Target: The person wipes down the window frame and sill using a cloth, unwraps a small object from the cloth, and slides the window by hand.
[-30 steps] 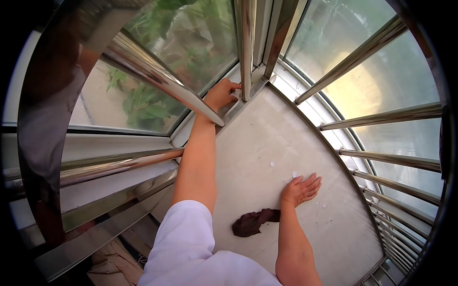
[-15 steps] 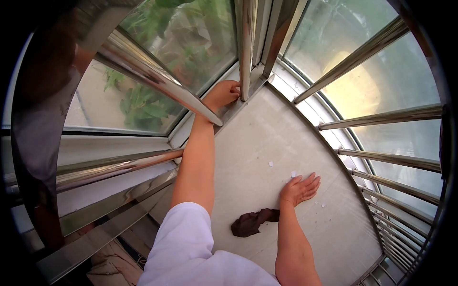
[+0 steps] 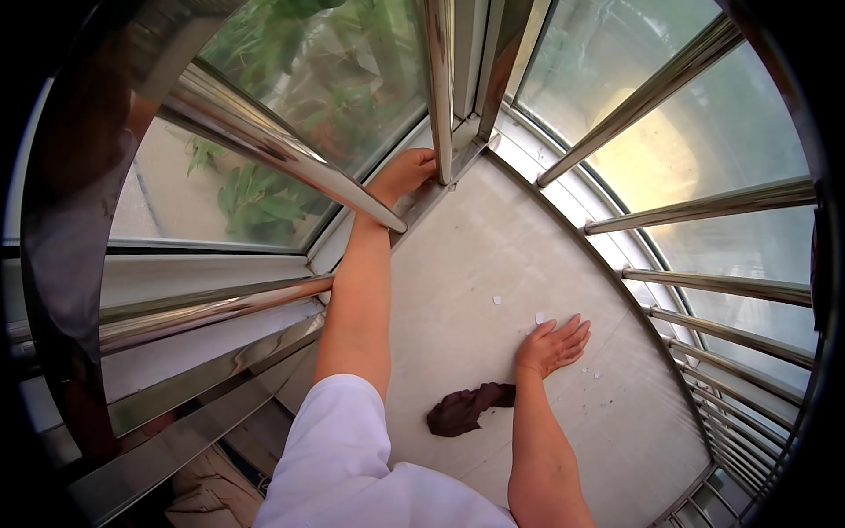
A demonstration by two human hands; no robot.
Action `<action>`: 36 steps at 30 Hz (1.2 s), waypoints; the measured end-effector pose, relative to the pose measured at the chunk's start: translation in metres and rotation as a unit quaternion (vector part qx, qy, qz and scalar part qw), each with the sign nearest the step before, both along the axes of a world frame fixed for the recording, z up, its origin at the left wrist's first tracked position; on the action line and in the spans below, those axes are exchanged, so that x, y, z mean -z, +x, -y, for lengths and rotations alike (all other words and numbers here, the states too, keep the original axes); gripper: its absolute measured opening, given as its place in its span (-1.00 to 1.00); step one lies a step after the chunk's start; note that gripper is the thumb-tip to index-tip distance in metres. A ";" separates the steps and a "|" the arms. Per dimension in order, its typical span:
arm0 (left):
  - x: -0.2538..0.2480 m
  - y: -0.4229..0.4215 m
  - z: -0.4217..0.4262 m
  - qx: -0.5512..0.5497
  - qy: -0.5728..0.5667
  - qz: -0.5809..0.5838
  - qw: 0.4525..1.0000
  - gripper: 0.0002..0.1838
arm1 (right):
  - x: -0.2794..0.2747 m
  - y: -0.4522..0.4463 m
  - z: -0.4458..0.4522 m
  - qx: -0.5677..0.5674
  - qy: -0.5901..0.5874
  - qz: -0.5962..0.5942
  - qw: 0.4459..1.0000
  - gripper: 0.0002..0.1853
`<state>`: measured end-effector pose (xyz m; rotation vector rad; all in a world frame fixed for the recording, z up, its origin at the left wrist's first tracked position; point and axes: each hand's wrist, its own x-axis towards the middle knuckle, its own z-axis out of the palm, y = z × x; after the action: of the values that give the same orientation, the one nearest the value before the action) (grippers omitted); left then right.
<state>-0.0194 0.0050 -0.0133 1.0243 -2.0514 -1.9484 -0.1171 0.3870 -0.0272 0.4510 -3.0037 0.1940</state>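
Roughly at the top centre of the frame: upright bar (image 3: pixel 440 97), polished metal, its foot by the metal strip (image 3: pixel 462 163) that edges the pale surface (image 3: pixel 466 242). Left hand (image 3: pixel 403 176) lies immediately left of the bar's lower end, back of the hand toward the camera. Its fingers are bent and reach up to the bar; the tips are hidden there. Cannot tell how far this grip is closed, whether it holds anything, or whether it touches the bar.

Right hand (image 3: pixel 553 348), right of centre, rests palm down on the pale surface, well apart from the upright bar; fingers extended and slightly spread. Just beside its thumb, a white scrap (image 3: pixel 540 318); farther up and left, a second scrap (image 3: pixel 496 300). Small crumbs (image 3: pixel 591 374) lie to the right of the wrist. Dark cloth (image 3: pixel 459 414), crumpled, lower centre, its right end meeting the right forearm in view.

Obstruction: slanted bar (image 3: pixel 290 151) runs down from the upper left and crosses in front of the left wrist, so that hand sits in the gap between two bars. Below it, a horizontal bar (image 3: pixel 211 308) ends near the left forearm. Right side of frame: row of bars (image 3: pixel 704 207) before a glass pane (image 3: pixel 581 66). Upper left, behind glass: green plants (image 3: pixel 264 198).
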 end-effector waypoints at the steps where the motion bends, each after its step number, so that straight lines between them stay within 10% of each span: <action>1: 0.001 0.000 -0.001 -0.009 0.030 -0.026 0.999 -0.77 | 0.000 0.000 0.000 0.000 0.001 0.001 1.000 -0.41; 17: -0.024 0.017 -0.015 -0.126 0.106 0.076 0.983 -0.58 | -0.004 0.003 0.000 0.001 -0.001 0.003 1.000 -0.41; 25: -0.039 0.047 -0.083 -0.449 0.213 -0.240 0.834 -0.61 | -0.003 0.005 -0.003 0.010 -0.022 -0.010 1.000 -0.43; 28: -0.041 0.050 -0.144 -0.601 0.068 -0.255 0.754 -0.75 | -0.001 0.005 -0.005 0.014 -0.017 -0.017 1.000 -0.43; 30: -0.022 0.044 -0.207 -0.610 -0.228 -0.139 0.746 -0.83 | 0.004 0.006 -0.007 0.012 -0.025 -0.024 0.999 -0.43; 32: -0.050 0.037 -0.247 -0.360 -0.364 -0.021 0.858 -0.83 | 0.005 0.005 -0.008 0.011 -0.021 -0.025 0.999 -0.43; 36: -0.043 -0.001 -0.233 -0.154 -0.516 0.111 0.835 -0.50 | 0.004 0.008 -0.007 0.004 -0.034 -0.020 0.999 -0.42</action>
<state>-0.0208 0.2378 0.0299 1.1556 -2.3272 -0.3826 -0.1090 0.3935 -0.0309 0.4313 -2.9486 0.2835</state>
